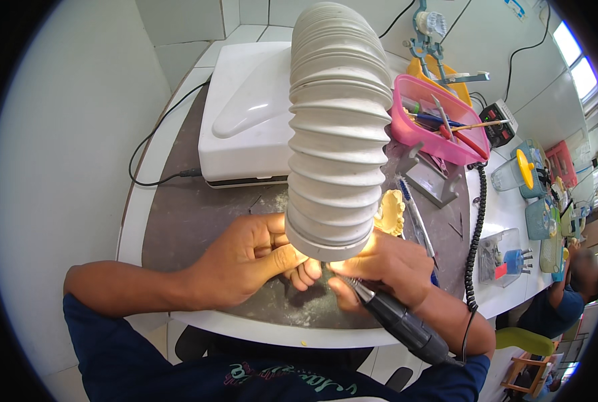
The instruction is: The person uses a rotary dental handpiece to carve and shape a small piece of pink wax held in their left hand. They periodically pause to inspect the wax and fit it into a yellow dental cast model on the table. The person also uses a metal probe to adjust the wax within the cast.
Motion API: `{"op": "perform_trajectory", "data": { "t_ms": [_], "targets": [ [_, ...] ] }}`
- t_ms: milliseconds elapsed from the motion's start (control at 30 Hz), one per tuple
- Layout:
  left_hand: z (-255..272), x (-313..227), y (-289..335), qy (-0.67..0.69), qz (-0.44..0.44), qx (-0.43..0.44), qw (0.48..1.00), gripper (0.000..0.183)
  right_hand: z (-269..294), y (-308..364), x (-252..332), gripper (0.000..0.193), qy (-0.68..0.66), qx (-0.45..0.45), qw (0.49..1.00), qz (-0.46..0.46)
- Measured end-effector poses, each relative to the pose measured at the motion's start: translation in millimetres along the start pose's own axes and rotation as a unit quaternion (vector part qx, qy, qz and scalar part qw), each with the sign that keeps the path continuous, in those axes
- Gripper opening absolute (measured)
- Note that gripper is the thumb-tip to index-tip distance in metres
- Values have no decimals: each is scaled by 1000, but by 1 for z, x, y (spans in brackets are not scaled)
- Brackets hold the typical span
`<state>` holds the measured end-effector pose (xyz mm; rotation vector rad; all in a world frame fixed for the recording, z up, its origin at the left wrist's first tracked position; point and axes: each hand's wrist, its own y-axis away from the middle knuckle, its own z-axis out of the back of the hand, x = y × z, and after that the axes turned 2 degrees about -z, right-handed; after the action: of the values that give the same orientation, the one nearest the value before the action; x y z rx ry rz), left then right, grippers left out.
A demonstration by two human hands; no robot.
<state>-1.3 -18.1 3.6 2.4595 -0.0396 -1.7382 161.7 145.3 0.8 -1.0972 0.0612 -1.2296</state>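
Under the open end of a white corrugated suction hose [339, 134], my two hands meet over the dark bench mat. Wrapped around a black rotary handpiece [406, 328] is my right hand [396, 264], with the tool's metal nose pointing up and left toward my other hand. My left hand [245, 261] is closed, thumb and fingers pinched together beside the hose mouth. Whatever sits between those fingers is hidden by the hose. A yellowish dental cast [390, 213] lies just beyond my right hand. Pale dust [302, 315] is scattered on the mat below my hands.
A white box-shaped unit [245, 114] stands behind my left hand. To the right are a pink basket of tools [439, 127], a grey handpiece stand [429, 177], a blue-bristled brush [413, 208] and a coiled black cord [476, 248]. Another person [570, 295] sits at far right.
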Motion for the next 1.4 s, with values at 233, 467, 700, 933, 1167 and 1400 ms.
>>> {"op": "perform_trajectory", "data": {
  "t_ms": [233, 467, 700, 933, 1167, 1400],
  "targets": [
    [-1, -1, 0, -14, -6, -2, 1000, 21, 0, -1, 2, 22, -7, 2, 1000, 11],
    [-1, -1, 1, -24, -10, -4, 1000, 20, 1, 0, 2, 22, -1, 2, 1000, -4],
    [-2, -1, 0, -28, -12, -10, 999, 19, 1, -1, 3, 21, 28, -10, 999, -30],
    [-2, 0, -1, -26, -9, -9, 1000, 19, -2, 0, 1, 21, 6, -6, 1000, -21],
    [-2, -1, 0, -24, -12, -12, 1000, 18, 1, -1, 2, 23, 13, 8, 1000, -11],
    [-3, -2, 0, -33, -9, -15, 999, 20, -1, 2, 1, 25, 24, -17, 999, -18]
  ]
}}
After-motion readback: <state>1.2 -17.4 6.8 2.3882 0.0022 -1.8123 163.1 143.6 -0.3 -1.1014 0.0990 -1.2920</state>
